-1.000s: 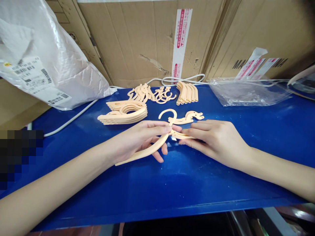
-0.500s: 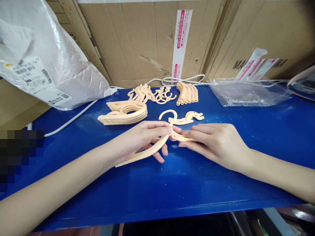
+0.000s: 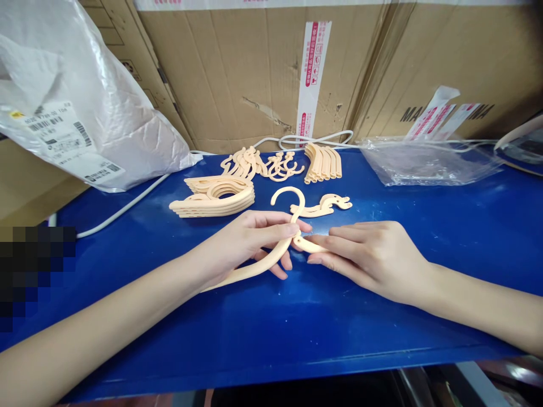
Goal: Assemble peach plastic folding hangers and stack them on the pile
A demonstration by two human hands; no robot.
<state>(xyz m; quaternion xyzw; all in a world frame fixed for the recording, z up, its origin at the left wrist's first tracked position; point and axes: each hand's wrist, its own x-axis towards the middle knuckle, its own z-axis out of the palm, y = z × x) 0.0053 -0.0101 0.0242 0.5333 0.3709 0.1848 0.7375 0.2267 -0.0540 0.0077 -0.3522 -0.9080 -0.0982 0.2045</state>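
Between my hands is a cream plastic clothes hanger (image 3: 271, 257) with its hook curling up and away from me. My left hand (image 3: 248, 240) pinches it near the base of the hook, thumb on top; one arm of the hanger runs back beneath that wrist. My right hand (image 3: 373, 254) grips a second hanger arm (image 3: 311, 245), whose end meets the first at the hook's base. Fingers hide most of that arm, and I cannot tell whether the pieces are locked together. Just beyond my hands lies an animal-shaped cream piece (image 3: 324, 206).
Behind on the blue table (image 3: 271, 339) are a stack of folded hangers (image 3: 212, 206), a pile of curved pieces (image 3: 241, 163), loose hooks (image 3: 282, 167) and a row of hanger arms (image 3: 322, 163). A clear plastic bag (image 3: 428, 164), white parcel (image 3: 93, 102), cable (image 3: 123, 210) and cardboard boxes (image 3: 237, 68) surround them.
The right-hand arm piece has swung so its end sits against the hook's base, pointing slightly more downward. My right hand has shifted slightly down; my left hand keeps its pinch.
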